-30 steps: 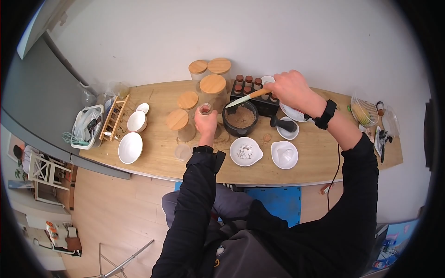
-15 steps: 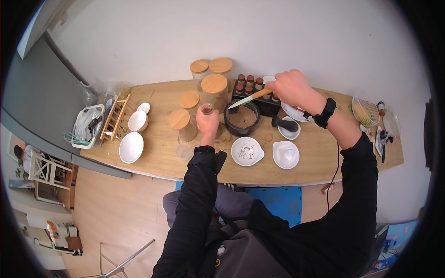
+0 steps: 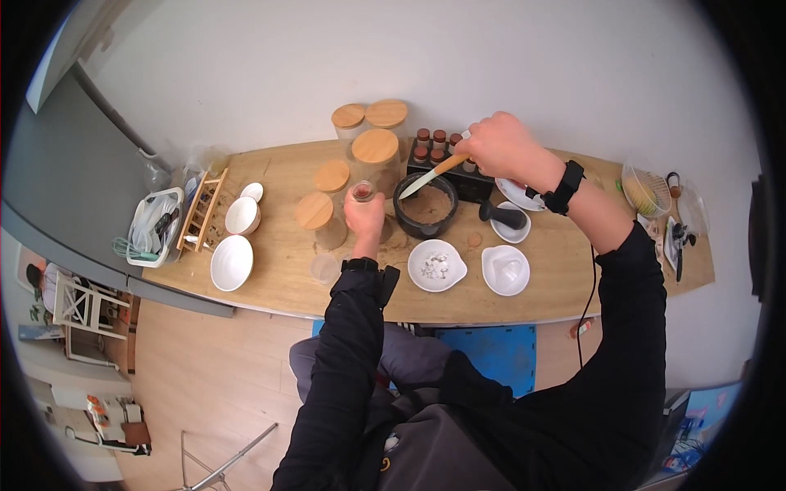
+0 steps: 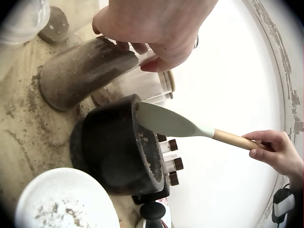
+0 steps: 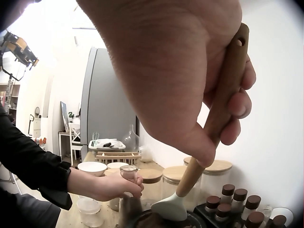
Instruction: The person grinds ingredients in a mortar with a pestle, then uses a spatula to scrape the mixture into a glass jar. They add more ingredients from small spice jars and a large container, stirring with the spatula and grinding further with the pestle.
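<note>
My left hand (image 3: 365, 218) grips the neck of a glass bottle; in the left wrist view the bottle (image 4: 80, 71) holds brown powder and stands beside the black mortar (image 4: 111, 145). My right hand (image 3: 508, 147) holds the wooden handle of a pale green spatula (image 3: 434, 176), fingers curled round it in the right wrist view. The spatula's blade (image 4: 166, 118) lies at the mortar's rim, its tip over the opening. Brown powder (image 3: 426, 206) fills part of the mortar.
Wooden-lidded jars (image 3: 332, 176) stand behind and left of the bottle. A black rack of small bottles (image 3: 471, 185) is behind the mortar. Nearer are a white bowl with pale bits (image 3: 436, 266), another white bowl (image 3: 505, 271) and a black pestle (image 3: 503, 216). White bowls (image 3: 232, 263) sit at left.
My right hand has shifted slightly left and away from me, and the spatula slants more steeply over the mortar. My left hand stays on the bottle's neck.
</note>
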Action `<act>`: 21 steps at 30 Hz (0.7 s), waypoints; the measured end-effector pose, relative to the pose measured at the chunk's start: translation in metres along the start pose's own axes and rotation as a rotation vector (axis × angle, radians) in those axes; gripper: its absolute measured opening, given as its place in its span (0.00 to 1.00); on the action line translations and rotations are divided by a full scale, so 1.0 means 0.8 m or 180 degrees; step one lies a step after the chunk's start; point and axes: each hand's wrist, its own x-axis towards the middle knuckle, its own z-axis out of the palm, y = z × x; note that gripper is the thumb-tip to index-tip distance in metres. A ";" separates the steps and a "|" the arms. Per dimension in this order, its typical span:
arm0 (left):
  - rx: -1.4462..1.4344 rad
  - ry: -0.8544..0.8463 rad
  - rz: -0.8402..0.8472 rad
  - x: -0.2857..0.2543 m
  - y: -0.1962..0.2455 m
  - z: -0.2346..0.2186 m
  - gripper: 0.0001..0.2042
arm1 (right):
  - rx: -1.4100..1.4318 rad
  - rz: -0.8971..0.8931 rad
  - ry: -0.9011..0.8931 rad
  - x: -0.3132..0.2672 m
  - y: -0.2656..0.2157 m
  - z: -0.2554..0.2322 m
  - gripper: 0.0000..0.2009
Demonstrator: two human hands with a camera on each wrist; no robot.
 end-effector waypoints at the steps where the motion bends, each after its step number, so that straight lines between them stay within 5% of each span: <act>1: 0.0028 -0.0024 -0.0009 -0.001 0.003 -0.001 0.18 | -0.0016 -0.0030 0.0022 0.000 -0.003 0.002 0.06; 8: 0.0028 0.0002 0.0159 -0.008 0.022 -0.006 0.14 | -0.0133 -0.0331 0.0184 -0.019 -0.009 0.022 0.07; 17: 0.0117 -0.0003 0.0133 -0.010 0.025 -0.009 0.15 | -0.0314 -0.0030 0.0153 -0.031 -0.002 0.000 0.06; 21: 0.0004 -0.0086 0.0042 -0.007 0.019 -0.007 0.16 | -0.0479 -0.0116 0.0600 -0.013 -0.004 0.015 0.03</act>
